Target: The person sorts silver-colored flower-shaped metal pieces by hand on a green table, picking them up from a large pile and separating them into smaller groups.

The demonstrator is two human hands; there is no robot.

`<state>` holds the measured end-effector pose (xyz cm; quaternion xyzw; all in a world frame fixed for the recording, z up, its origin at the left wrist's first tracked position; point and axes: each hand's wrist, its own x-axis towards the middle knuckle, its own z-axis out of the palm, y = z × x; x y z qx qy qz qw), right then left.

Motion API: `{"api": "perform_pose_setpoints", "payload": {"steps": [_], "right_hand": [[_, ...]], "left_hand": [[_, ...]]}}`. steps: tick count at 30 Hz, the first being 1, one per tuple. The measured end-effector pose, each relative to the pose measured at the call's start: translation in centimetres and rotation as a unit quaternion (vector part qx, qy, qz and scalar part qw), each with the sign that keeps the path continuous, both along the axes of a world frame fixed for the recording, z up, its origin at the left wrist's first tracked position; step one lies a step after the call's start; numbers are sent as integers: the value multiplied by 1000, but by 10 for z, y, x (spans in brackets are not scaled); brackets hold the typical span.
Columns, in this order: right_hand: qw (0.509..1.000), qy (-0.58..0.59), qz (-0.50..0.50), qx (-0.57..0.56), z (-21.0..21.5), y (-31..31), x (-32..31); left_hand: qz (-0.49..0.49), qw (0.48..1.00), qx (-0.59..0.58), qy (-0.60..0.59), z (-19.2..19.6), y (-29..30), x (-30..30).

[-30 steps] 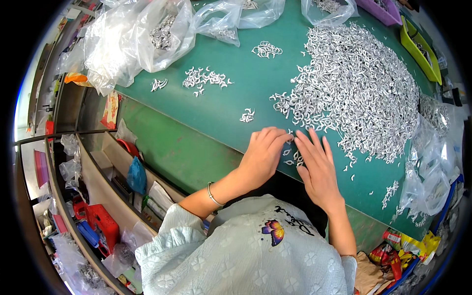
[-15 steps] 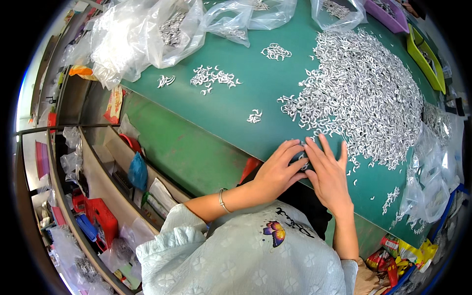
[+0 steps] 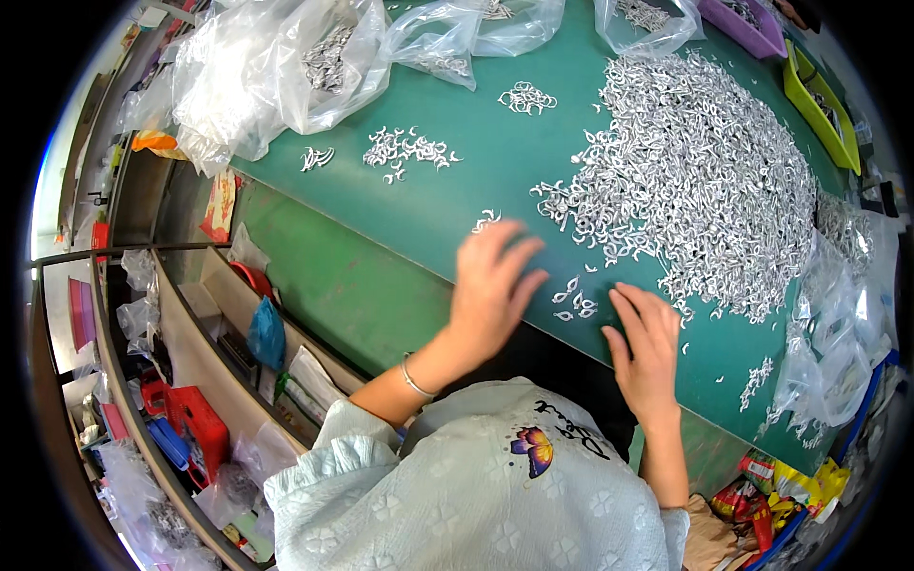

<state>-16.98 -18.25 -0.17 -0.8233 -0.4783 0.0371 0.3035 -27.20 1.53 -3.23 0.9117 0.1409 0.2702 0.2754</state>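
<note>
My left hand (image 3: 487, 290) is over the near edge of the green table (image 3: 381, 219), slightly blurred, thumb and fingers apart with nothing visible between them. Its fingertips reach a small heap of silvery curved pieces (image 3: 485, 219) and partly cover it. My right hand (image 3: 649, 347) rests at the table edge, fingers stretched and thumb spread, holding nothing I can see. Between the hands lie several silvery leaf-shaped loops (image 3: 585, 304), just left of the right fingertips. A broad mound of small silvery curved pieces (image 3: 705, 181) spreads beyond my right hand.
Smaller groups of silvery pieces (image 3: 407, 149) lie farther left. Clear plastic bags (image 3: 238, 86) crowd the far left edge; another plastic bag (image 3: 826, 381) lies at right. A purple bin (image 3: 747, 33) and a yellow-green bin (image 3: 817, 109) stand far right. Wooden shelving (image 3: 205, 333) is left.
My hands have parted. The left has moved left and away toward the small heap; the right has shifted slightly nearer. The leaf-shaped loops once under them are now uncovered.
</note>
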Motion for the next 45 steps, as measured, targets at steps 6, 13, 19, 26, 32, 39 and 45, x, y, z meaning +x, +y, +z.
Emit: {"api": "perform_pose_setpoints", "payload": {"steps": [6,13,19,26,32,39,45], "right_hand": [[999,31,-2,19,-10,21,-4],[994,88,-11,66,-25,28,-1],[992,116,-24,43,-15,14,-2],[998,66,20,4,-14,19,6],[993,115,-20,37,-14,13,5],[993,0,-95,68,-5,-20,4],[946,-28,-318,-54,-13,-70,-21]], "left_hand": [[-4,1000,19,24,-13,58,-3],[48,997,54,2,-11,99,1],[-39,998,47,20,10,51,0],[-202,973,-94,59,13,-11,-3],[-202,973,-93,58,5,-19,4],[-237,961,-144,1,-4,-24,12],[-184,975,-121,39,3,-28,3]]}}
